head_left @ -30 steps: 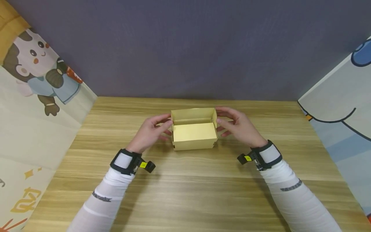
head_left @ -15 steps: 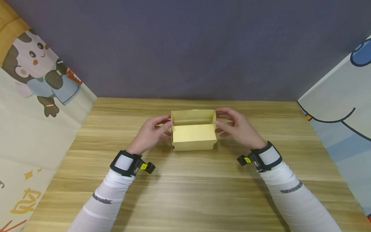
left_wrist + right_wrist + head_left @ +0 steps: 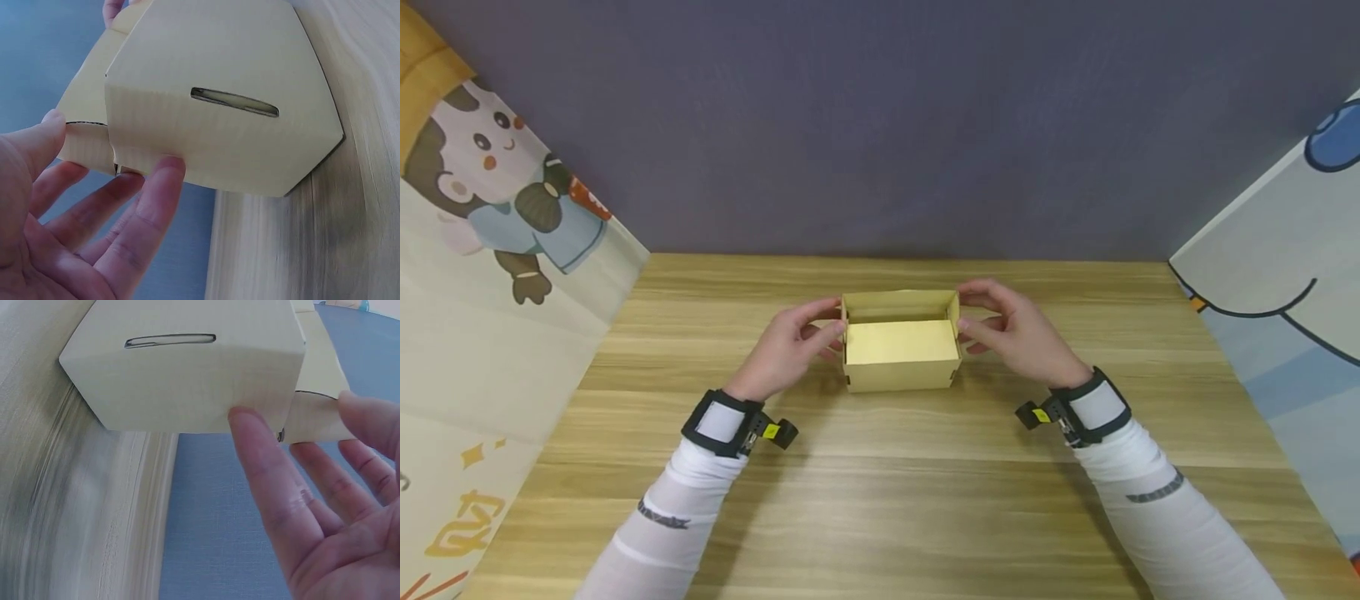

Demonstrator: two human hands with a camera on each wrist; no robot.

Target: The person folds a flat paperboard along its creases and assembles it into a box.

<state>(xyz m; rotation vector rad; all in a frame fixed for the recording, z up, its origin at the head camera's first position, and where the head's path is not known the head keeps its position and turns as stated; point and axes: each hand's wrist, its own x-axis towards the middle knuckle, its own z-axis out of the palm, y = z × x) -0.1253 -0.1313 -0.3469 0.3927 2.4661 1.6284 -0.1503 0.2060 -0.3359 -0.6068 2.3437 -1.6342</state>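
A small yellowish cardboard box (image 3: 898, 377) stands on the table between both hands. In the head view, a bright flat panel (image 3: 898, 342) covers its front half, and a raised rear part with side flaps rises behind. My left hand (image 3: 786, 346) holds the box's left end, thumb at the flap edge and fingers spread along the side. On the opposite end my right hand (image 3: 1018, 333) grips likewise, its thumb (image 3: 369, 422) by the flap edge and one fingertip against the slotted side (image 3: 175, 381). A similar slot marks the left side (image 3: 234, 103).
The wood-grain table (image 3: 880, 492) extends in front of the box. A dark blue-grey wall (image 3: 880, 133) rises behind it. Printed cartoon panels (image 3: 505, 192) flank the left, with another cartoon panel (image 3: 1277, 258) on the right. Each wrist carries a strapped camera.
The raised rear part of the box now sits slightly lower and nearer in the head view. Both hands stay at its two ends with only small shifts.
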